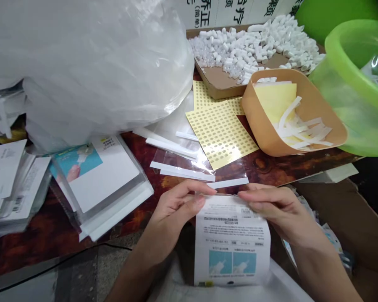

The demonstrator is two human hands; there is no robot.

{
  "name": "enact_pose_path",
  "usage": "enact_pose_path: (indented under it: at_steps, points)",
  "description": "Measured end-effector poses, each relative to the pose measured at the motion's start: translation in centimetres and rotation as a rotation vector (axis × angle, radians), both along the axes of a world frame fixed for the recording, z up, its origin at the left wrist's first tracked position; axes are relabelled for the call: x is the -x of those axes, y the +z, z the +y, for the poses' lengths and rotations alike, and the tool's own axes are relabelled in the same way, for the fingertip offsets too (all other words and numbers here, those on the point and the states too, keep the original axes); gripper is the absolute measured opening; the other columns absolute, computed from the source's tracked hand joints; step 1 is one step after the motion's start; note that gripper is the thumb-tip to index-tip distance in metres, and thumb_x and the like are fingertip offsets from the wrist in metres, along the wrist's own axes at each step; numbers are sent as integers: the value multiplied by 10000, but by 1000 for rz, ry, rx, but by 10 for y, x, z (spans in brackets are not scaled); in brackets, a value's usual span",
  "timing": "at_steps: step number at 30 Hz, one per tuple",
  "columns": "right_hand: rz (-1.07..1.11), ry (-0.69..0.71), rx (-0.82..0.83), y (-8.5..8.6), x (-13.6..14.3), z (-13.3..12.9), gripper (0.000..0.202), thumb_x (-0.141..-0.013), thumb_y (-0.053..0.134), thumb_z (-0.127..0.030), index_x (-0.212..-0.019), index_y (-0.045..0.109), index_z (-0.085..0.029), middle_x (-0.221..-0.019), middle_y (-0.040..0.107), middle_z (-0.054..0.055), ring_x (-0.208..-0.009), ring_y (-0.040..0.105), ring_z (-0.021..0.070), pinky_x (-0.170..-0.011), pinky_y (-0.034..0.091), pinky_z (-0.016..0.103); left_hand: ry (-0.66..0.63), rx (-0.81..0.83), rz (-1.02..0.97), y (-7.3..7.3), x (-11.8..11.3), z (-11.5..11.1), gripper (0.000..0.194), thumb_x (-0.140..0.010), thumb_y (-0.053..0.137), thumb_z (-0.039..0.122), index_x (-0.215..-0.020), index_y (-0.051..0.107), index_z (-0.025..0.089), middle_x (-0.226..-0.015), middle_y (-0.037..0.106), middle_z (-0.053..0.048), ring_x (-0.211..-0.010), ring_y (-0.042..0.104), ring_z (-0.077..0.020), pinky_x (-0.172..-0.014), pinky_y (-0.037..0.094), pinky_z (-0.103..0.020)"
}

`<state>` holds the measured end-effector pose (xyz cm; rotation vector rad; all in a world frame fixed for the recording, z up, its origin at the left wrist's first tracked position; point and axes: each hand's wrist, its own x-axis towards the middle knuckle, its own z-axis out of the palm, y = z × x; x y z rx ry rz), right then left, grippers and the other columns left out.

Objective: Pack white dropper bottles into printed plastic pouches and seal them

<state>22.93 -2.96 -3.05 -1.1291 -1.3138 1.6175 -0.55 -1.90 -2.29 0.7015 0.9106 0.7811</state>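
Note:
Close to my lap, both hands grip the top edge of a white printed packet point(233, 235) with small print and two blue pictures near its bottom. My left hand point(182, 205) pinches the upper left corner between thumb and fingers. On the upper right corner, my right hand point(274, 201) is closed the same way. Whether anything lies inside the packet cannot be made out. Just beyond my fingertips, clear plastic bags point(189, 155) with white flap strips lie on the table, partly under a yellow sheet of small round stickers point(222, 134).
A large translucent plastic sack point(107, 71) bulges at the back left. Packed cards point(103, 172) lie left. An orange bin point(261, 134) holds peeled strips; behind it, a cardboard tray point(217, 77) holds white caps. A green basin point(340, 96) stands right, above an open carton point(343, 209).

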Motion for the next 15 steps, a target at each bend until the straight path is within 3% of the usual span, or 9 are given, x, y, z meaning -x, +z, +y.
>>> enact_pose_path:
  at_steps: [2, 5, 10, 15]
  points:
    - [3, 100, -97, 1, -5, -4, 268, -943, 575, -222, -1125, 731, -341, -666, 461, -18, -616, 437, 111, -530, 301, 254, 35, -116, 40, -3, 1, -5, 173, -916, 610, 231, -862, 749, 318, -806, 701, 76, -684, 592, -69, -595, 422, -164]
    - [84, 121, -144, 4, -7, -7, 265, -957, 546, -209, -1080, 752, -321, -670, 374, -28, -603, 400, 103, -518, 269, 263, 50, -216, 81, -5, 4, -10, 284, -910, 581, 142, -812, 762, 337, -741, 695, 81, -654, 571, -77, -582, 401, -188]
    - [262, 79, -61, 1, -1, -10, 197, -925, 604, -259, -907, 788, -328, -697, 413, -22, -601, 434, 104, -505, 283, 260, 66, -199, 47, -9, 5, -14, 367, -887, 544, 77, -713, 761, 317, -664, 680, 68, -619, 567, -98, -544, 377, -220]
    - [276, 28, -21, 0, 4, -15, 303, -950, 541, -230, -824, 782, -363, -657, 388, -21, -570, 415, 112, -471, 270, 250, 66, -223, 90, -5, 3, -13, 359, -880, 526, 77, -724, 741, 320, -678, 647, 82, -622, 540, -88, -556, 372, -213]
